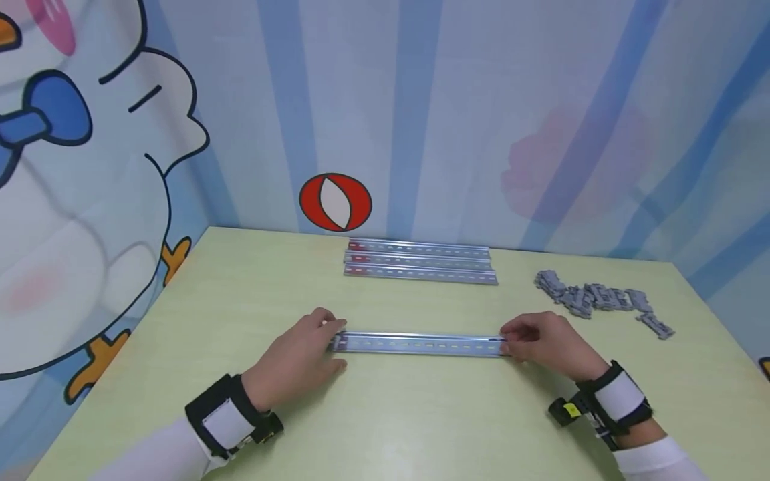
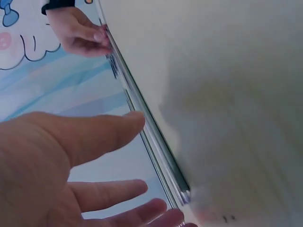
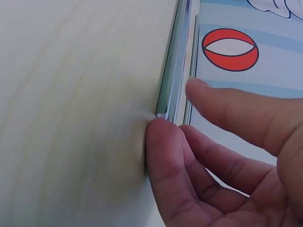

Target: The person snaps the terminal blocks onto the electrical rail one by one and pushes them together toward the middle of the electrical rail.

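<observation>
A long grey toy road strip (image 1: 421, 345) with a dashed white centre line lies crosswise between the hands. Around its dark reddish left end, the left hand (image 1: 301, 357) has its thumb and fingers spread apart. The left wrist view shows that thumb (image 2: 113, 132) overlapping the strip's edge, with the other fingers lower down. At the strip's right end is the right hand (image 1: 547, 341), fingers bent. In the right wrist view one fingertip (image 3: 163, 130) meets the end of the strip, while the thumb (image 3: 232, 104) stands off from it.
Behind the hands, three similar road strips (image 1: 420, 262) with red left ends lie side by side near the table's back edge. Several small grey plastic pieces (image 1: 601, 297) are heaped at the back right. A printed backdrop (image 1: 469, 120) rises behind the table (image 1: 421, 421).
</observation>
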Action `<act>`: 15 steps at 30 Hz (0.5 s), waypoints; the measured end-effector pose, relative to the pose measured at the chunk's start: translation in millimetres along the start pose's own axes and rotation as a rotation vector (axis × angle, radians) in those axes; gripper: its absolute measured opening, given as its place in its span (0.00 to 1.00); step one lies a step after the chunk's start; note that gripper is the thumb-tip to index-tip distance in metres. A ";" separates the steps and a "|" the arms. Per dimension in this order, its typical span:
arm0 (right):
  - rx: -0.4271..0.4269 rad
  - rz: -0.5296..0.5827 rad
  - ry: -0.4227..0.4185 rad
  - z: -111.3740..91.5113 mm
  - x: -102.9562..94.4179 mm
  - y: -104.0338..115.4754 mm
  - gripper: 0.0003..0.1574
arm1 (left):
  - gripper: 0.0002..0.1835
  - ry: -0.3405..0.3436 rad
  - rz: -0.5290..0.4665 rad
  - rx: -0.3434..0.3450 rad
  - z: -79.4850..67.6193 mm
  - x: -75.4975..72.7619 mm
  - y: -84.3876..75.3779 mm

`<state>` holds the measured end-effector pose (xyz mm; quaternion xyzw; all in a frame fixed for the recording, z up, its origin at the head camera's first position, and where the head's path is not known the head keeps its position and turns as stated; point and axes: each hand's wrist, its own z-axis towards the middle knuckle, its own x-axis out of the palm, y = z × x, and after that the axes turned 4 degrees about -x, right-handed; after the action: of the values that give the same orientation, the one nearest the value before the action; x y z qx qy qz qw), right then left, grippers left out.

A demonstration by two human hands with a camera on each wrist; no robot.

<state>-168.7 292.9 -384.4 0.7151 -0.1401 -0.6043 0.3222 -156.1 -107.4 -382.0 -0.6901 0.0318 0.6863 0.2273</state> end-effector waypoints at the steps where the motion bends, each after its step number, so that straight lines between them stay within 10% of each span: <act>1: -0.002 -0.004 -0.006 0.3 -1.0 -0.9 0.19 | 0.36 0.010 0.010 0.002 -3.1 0.4 -1.7; 15: 0.071 -0.228 -0.340 -19.7 -55.7 -51.2 0.26 | 0.51 0.201 0.007 0.224 -26.9 10.0 -4.1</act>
<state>-172.5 370.1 -372.3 0.6249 -0.1318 -0.7436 0.1981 -128.9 -110.6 -391.7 -0.7256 0.1334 0.6066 0.2961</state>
